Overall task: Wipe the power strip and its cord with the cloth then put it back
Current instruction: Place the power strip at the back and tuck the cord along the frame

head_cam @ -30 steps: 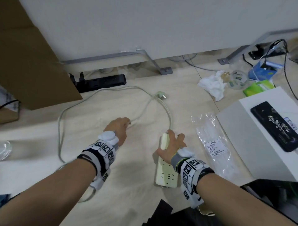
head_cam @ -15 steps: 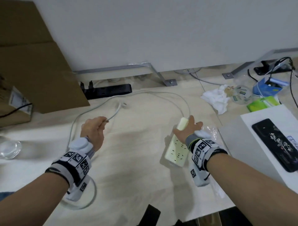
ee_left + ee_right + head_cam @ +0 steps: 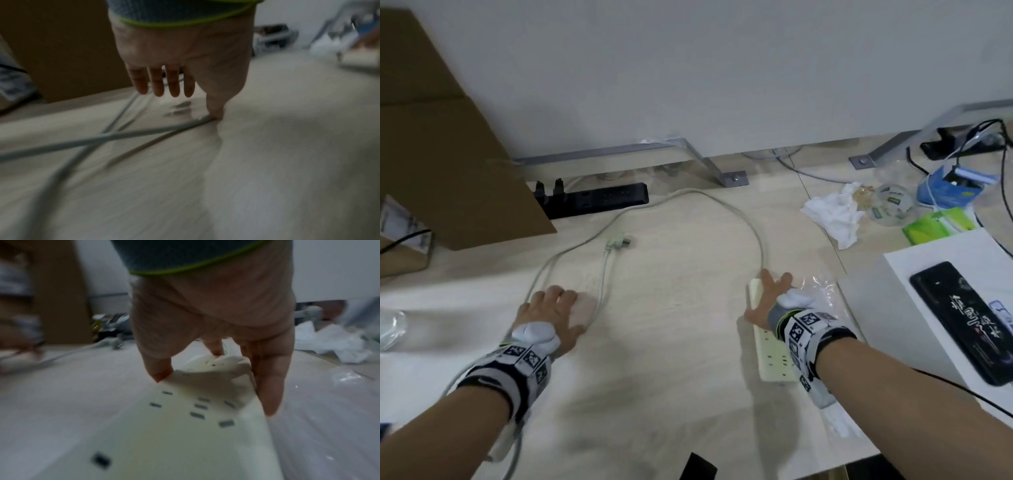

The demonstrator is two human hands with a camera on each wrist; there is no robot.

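A cream power strip (image 3: 774,353) lies on the wooden table, and my right hand (image 3: 770,294) grips its far end, thumb on the left edge and fingers on the right. The right wrist view shows the strip (image 3: 185,426) held between the thumb and fingers (image 3: 269,394). Its cord (image 3: 753,233) loops away and back to the plug (image 3: 619,241), which lies loose on the table. My left hand (image 3: 558,308) hovers low over the cord with straight fingers. In the left wrist view its thumb touches the cord (image 3: 123,136). A crumpled white cloth (image 3: 832,212) lies at the back right, untouched.
A black power strip (image 3: 599,200) lies by the wall next to a cardboard box (image 3: 448,154). A white box (image 3: 893,308) carrying a black phone (image 3: 962,325) stands at the right, with a clear plastic bag (image 3: 822,291) beside the strip. Small packs and cables clutter the far right.
My left hand has let go of the cord near the plug and opened; the plug now lies on the table. My right hand has drawn the strip nearer and turned it straighter.
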